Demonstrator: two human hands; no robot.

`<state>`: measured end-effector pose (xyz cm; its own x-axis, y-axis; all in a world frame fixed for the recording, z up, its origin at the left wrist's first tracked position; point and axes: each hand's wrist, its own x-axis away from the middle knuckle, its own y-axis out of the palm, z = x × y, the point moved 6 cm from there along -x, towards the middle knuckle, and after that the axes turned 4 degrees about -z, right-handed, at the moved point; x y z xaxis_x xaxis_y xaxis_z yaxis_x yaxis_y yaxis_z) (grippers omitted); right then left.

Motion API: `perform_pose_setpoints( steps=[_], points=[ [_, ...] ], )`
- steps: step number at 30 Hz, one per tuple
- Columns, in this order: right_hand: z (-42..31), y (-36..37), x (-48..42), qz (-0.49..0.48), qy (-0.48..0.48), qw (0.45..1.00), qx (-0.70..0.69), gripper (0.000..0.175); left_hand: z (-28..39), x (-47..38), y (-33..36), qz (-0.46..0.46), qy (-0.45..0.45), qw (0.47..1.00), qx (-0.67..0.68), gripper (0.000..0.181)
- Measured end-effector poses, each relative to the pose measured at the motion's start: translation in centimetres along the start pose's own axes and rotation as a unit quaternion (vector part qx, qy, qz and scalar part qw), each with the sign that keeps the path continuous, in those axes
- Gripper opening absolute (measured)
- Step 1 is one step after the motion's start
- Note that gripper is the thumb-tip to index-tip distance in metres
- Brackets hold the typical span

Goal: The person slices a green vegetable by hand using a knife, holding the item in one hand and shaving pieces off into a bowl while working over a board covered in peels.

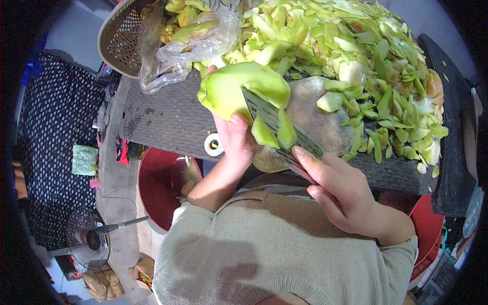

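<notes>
My left hand holds a large pale green fruit or vegetable, perhaps a chayote, from below and behind. In my right hand is a wide dark knife blade, its far part against the side of the green flesh. Two cut green slices cling to the blade. Under the knife lies a round, worn board. A big heap of green peelings covers the far right of the ribbed grey table surface.
A perforated basket with a clear plastic bag of produce stands at the back left. A tape roll lies on the near edge. Red tubs stand below on both sides. A fan is at lower left, a dark chair at right.
</notes>
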<state>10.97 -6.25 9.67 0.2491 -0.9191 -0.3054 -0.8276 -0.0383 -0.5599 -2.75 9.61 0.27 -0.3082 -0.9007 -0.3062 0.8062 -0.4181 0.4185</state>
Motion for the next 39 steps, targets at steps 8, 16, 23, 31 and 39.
perform_pose_setpoints(
  steps=[8,16,23,31,39],
  points=[
    [0.4,0.1,0.2,-0.002,-0.021,0.995,-0.093,0.053,2.9,-0.3,2.4,-0.011,0.119,0.992,-0.043,0.106],
    [2.0,0.3,0.3,0.020,0.005,1.000,0.004,0.053,2.3,0.0,3.0,-0.033,0.072,0.996,-0.036,0.084],
    [2.7,0.3,0.7,0.039,0.042,0.988,0.143,0.056,-0.6,-0.4,2.9,-0.001,-0.164,0.977,0.138,0.059],
    [4.8,-3.5,2.6,0.117,0.109,0.984,-0.074,0.043,-1.8,-1.9,2.5,0.001,-0.233,0.955,0.185,0.053],
    [11.6,-9.6,3.7,0.189,0.338,0.912,-0.134,0.037,-4.4,-2.1,0.2,0.029,-0.233,0.967,0.100,0.051]
  ],
)
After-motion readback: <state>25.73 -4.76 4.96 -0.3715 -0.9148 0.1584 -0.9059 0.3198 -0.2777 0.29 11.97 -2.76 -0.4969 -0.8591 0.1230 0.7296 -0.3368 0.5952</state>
